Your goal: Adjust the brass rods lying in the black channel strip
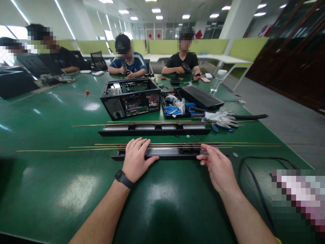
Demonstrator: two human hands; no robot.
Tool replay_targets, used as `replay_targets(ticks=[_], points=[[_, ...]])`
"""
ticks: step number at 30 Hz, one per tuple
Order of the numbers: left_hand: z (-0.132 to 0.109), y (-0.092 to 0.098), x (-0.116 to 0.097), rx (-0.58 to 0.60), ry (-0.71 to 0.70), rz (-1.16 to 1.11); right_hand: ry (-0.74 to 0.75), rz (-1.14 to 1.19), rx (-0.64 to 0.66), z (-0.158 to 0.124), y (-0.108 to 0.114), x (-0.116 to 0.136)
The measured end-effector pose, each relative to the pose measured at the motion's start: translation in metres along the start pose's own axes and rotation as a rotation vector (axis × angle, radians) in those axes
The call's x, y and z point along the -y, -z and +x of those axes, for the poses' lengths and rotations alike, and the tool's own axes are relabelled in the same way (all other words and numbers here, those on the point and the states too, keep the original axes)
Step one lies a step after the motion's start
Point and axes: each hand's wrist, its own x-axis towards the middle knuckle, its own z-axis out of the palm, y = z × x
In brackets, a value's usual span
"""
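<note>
A long black metal rail (pixel 175 157) with a silver inner strip lies crosswise on the green table in front of me. My left hand (pixel 137 156) lies across its left part, fingers over the far side and thumb along the near edge. At the rail's right end, my right hand (pixel 214 162) has its thumb and fingers drawn together. Something thin and dark shows by those fingers, too small to name. Several thin brass-coloured rods (pixel 83 147) run lengthwise along the rail, passing under my left hand. Beyond it lies a second similar rail (pixel 152 132) with more rods (pixel 86 125).
Farther back stand an open black computer case (pixel 137 106), a black tray (pixel 175 116) with gloves, and a black panel (pixel 200 96). Another glove (pixel 220 120) lies right. A black cable (pixel 254 176) curves at right. Several people sit around the table, one with a power drill (pixel 186 67).
</note>
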Motion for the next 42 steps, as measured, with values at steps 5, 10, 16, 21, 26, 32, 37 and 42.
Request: replay_targets(ticks=[5, 10, 16, 21, 26, 32, 37, 42], points=[[-0.0007, -0.0010, 0.0000, 0.000, -0.003, -0.001, 0.015, 0.028, -0.081, 0.0005, 0.0002, 0.0001], [-0.0002, 0.0002, -0.0014, 0.001, 0.001, 0.010, 0.002, -0.029, 0.000, -0.0002, 0.0007, -0.0012], [-0.0010, -0.0012, 0.0006, -0.001, -0.005, 0.008, 0.033, -0.007, -0.080, 0.0018, 0.0019, -0.0018], [-0.0013, -0.0015, 0.0006, -0.001, -0.001, 0.002, 0.002, -0.018, 0.011, -0.0007, -0.0002, -0.0021], [-0.0007, -0.0008, -0.0006, 0.003, -0.002, 0.003, 0.027, 0.002, -0.059, 0.0026, 0.0035, -0.0039], [-0.0012, -0.0010, -0.0003, 0.003, 0.001, 0.009, 0.019, -0.018, -0.029, 0.0015, 0.0018, -0.0029], [-0.0011, -0.0015, 0.0001, 0.005, 0.001, 0.006, 0.026, -0.070, 0.010, -0.0020, 0.0003, -0.0011], [-0.0010, -0.0019, 0.0013, 0.008, 0.003, -0.005, 0.026, -0.026, -0.032, 0.0005, 0.0011, -0.0008]])
